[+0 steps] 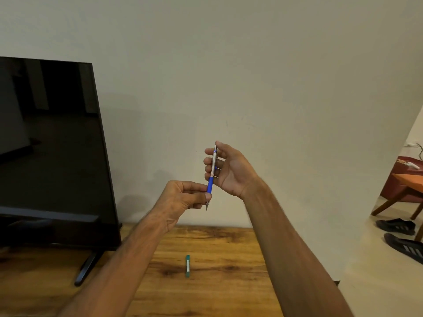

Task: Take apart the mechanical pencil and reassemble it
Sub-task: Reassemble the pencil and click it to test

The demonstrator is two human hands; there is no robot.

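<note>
Fingers hiding pencil grip

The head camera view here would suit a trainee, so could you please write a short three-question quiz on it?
1. True or false: the mechanical pencil lies flat on the wooden table.
2. Which hand pinches the blue grip near the tip? A) left hand B) right hand
3. Fill in: the small green case lies on the ____.

Key: 1 false, both hands hold it up, roughly upright, tip down. 2 A. 3 table.
</note>
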